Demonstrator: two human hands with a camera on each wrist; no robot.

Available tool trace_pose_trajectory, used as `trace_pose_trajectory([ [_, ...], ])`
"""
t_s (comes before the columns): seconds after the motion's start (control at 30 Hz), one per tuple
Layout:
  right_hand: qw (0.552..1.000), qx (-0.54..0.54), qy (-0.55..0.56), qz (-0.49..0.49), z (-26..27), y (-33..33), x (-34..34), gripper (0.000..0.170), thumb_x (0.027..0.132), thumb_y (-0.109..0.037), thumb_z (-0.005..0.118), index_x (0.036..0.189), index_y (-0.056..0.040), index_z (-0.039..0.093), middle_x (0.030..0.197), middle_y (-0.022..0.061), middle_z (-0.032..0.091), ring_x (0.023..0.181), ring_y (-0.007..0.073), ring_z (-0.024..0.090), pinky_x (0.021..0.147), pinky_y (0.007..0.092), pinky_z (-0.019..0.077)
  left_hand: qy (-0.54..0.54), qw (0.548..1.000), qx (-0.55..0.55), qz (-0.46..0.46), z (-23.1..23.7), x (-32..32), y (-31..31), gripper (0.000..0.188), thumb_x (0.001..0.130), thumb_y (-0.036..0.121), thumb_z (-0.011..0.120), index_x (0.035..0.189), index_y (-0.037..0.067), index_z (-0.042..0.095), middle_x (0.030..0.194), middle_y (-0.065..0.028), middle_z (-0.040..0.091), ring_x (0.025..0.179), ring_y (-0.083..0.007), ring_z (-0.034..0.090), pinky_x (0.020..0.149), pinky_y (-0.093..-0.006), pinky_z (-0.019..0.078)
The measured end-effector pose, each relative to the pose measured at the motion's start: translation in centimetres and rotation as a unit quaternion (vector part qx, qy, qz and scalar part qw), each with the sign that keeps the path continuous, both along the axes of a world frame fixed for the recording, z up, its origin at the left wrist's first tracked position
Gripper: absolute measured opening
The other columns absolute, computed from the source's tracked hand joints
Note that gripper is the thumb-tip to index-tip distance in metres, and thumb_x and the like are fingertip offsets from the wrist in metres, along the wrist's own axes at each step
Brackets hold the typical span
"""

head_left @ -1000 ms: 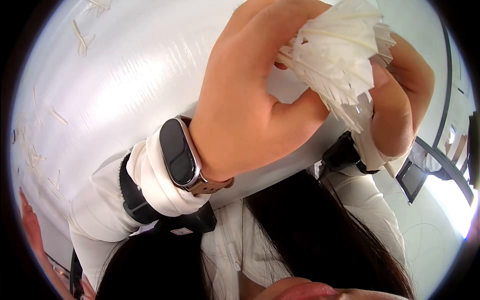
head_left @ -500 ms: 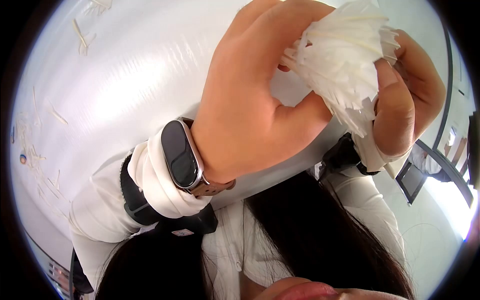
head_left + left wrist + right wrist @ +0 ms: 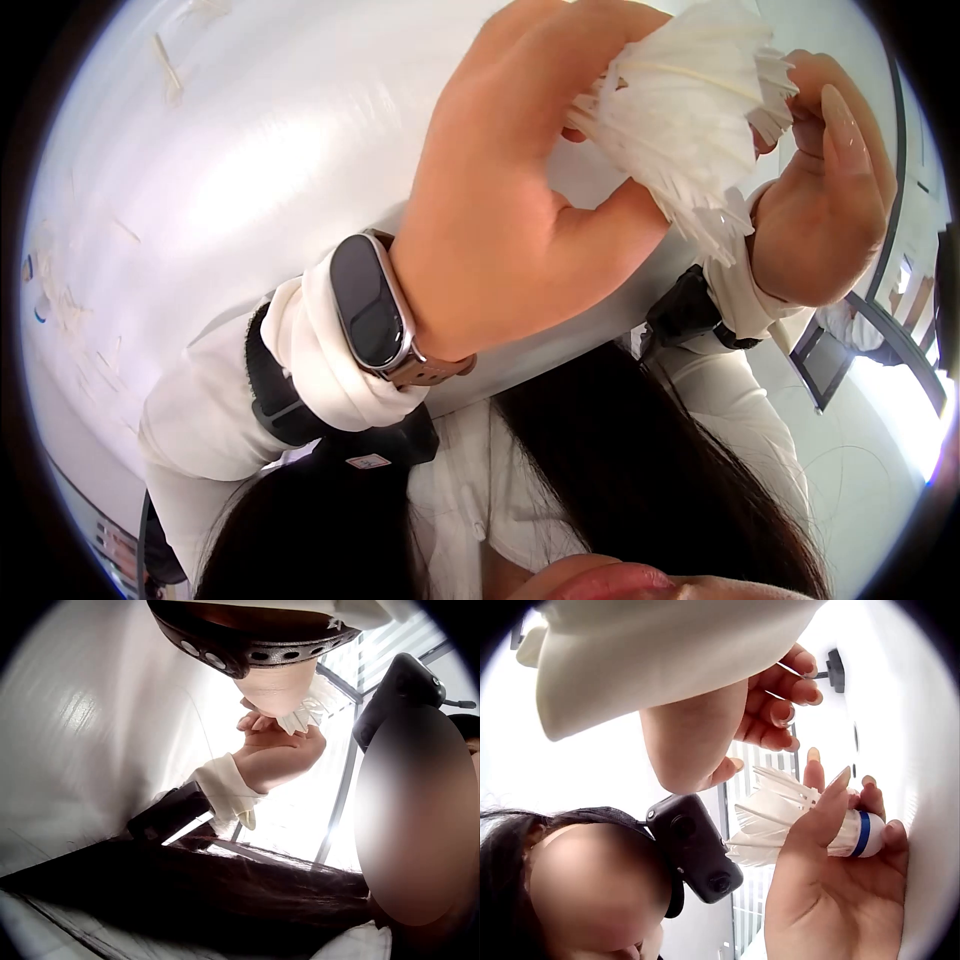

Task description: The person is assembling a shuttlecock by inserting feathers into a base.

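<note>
A white feather shuttlecock (image 3: 690, 115) is held up above the white table in my left hand (image 3: 510, 200). The thumb and fingers of that hand curl round it, and its white cork with a blue band (image 3: 865, 834) lies near the palm in the right wrist view. The feathers point toward my right hand (image 3: 835, 220), several of their edges ragged. That hand hovers beside the feather rim, loosely curled, thumb raised and apart from the feathers. In the right wrist view its fingers (image 3: 784, 712) show nothing between them.
Feather scraps (image 3: 68, 305) lie scattered on the white table (image 3: 250, 170) along its left side. A loose feather (image 3: 166, 65) is farther up. Near the left edge sits a small blurred blue-marked piece (image 3: 41, 310). A dark frame (image 3: 822, 360) stands at right.
My right thumb has come off the feather rim and lifted, and that hand has shifted slightly right. The left hand keeps its grip. Another person's hand has left the lower left edge.
</note>
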State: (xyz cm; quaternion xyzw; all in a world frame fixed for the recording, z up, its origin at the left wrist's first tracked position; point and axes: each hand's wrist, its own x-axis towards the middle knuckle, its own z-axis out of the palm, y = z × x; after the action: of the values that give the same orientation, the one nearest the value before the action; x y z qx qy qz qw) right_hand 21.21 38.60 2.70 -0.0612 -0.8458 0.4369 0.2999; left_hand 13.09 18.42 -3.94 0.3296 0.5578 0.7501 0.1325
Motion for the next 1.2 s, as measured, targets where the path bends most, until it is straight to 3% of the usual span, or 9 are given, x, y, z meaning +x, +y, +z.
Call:
trace_pose_trajectory([
  [0.13,0.999,-0.01,-0.043,0.015,0.7,-0.6,-0.5,0.048,0.097,-0.025,0.034,0.099,0.015,0.059,0.093,0.0182,0.063,0.071,0.021,0.056,0.069,0.0307,0.0454,0.104,0.992,-0.066,0.017,0.9,-0.7,-0.2,0.063,0.079,0.001,0.078,0.133,-0.002,0.045,0.109,-0.006,0.062,0.096,-0.0149,0.062,0.089,-0.0307,0.0541],
  [0.3,0.998,0.015,-0.057,-0.012,0.3,-2.3,-1.8,0.049,0.098,-0.032,0.031,0.083,0.007,0.056,0.08,0.0105,0.058,0.067,0.0166,0.049,0.067,0.0287,0.0406,0.034,0.996,-0.073,-0.023,1.4,-0.4,-0.6,0.059,0.079,0.002,0.076,0.132,0.001,0.049,0.116,-0.0058,0.058,0.101,-0.0139,0.059,0.09,-0.0296,0.0503],
  [0.4,0.998,0.041,-0.041,-0.041,-0.8,-3.2,-3.1,0.048,0.1,-0.034,0.031,0.078,0.0032,0.054,0.074,0.0057,0.056,0.066,0.0147,0.046,0.066,0.028,0.0378,0.025,0.998,0.027,0.049,-0.1,-0.3,0.7,0.046,0.073,0.007,0.073,0.117,0.005,0.06,0.098,-0.0104,0.057,0.086,-0.0236,0.056,0.07,-0.0318,0.0477],
  [0.5,0.996,0.031,-0.077,-0.042,-0.1,-4.3,-3.6,0.05,0.103,-0.032,0.031,0.075,0.0023,0.053,0.069,0.0036,0.054,0.064,0.0125,0.046,0.063,0.0275,0.0357,0.017,0.999,-0.004,0.042,0.6,-0.2,0.4,0.045,0.073,0.009,0.072,0.117,0.006,0.06,0.099,-0.0102,0.056,0.084,-0.0227,0.055,0.069,-0.0317,0.0467],
  [0.6,0.998,-0.037,-0.018,-0.041,-1.1,-3.8,-4.3,0.056,0.101,-0.042,0.046,0.071,0.0027,0.059,0.058,0.0024,0.048,0.056,0.0102,0.041,0.054,0.0266,0.0335,0.004,0.999,-0.022,0.039,1.3,0.1,0.4,0.043,0.075,0.013,0.071,0.116,0.005,0.059,0.1,-0.0101,0.055,0.083,-0.0216,0.054,0.068,-0.0313,0.046],
  [0.73,0.998,0.001,0.014,-0.062,-2.3,-3.6,-5.4,0.054,0.101,-0.041,0.05,0.074,0.0042,0.061,0.061,0.0018,0.053,0.058,0.0099,0.043,0.055,0.0284,0.0349,-0.011,0.999,-0.029,0.024,1.6,0.1,0.4,0.042,0.077,0.016,0.071,0.115,0.003,0.058,0.106,-0.0112,0.056,0.085,-0.0211,0.055,0.07,-0.0313,0.047],
  [0.83,0.991,-0.119,0.06,-0.02,-1.5,-4.6,-4.6,0.049,0.1,-0.038,0.054,0.074,0.0026,0.061,0.06,0.0014,0.052,0.06,0.009,0.044,0.056,0.0278,0.036,0.066,0.996,-0.041,0.048,5.6,1.9,-1.6,0.04,0.078,0.019,0.071,0.112,0.003,0.058,0.105,-0.012,0.058,0.087,-0.0224,0.058,0.069,-0.0318,0.0478],
  [1.13,0.996,-0.037,0.083,0.001,-0.3,-5.1,-4.8,0.04,0.1,-0.027,0.055,0.071,0.0,0.058,0.066,0.0037,0.055,0.06,0.0133,0.052,0.061,0.028,0.0413,0.045,0.997,-0.052,0.043,10.0,-0.3,-4.9,0.035,0.084,0.021,0.072,0.109,0.001,0.058,0.096,-0.0075,0.067,0.086,-0.0145,0.063,0.073,-0.0302,0.0514],
  [1.2,0.996,0.017,0.091,0.017,-0.2,-5.3,-4.7,0.03,0.098,-0.022,0.057,0.075,-0.0031,0.061,0.075,0.0054,0.061,0.071,0.018,0.055,0.066,0.0298,0.0434,0.065,0.991,-0.108,0.049,10.9,-0.7,-6.9,0.041,0.09,0.024,0.072,0.12,0.002,0.056,0.103,-0.002,0.067,0.088,-0.0078,0.061,0.074,-0.0247,0.0497],
])
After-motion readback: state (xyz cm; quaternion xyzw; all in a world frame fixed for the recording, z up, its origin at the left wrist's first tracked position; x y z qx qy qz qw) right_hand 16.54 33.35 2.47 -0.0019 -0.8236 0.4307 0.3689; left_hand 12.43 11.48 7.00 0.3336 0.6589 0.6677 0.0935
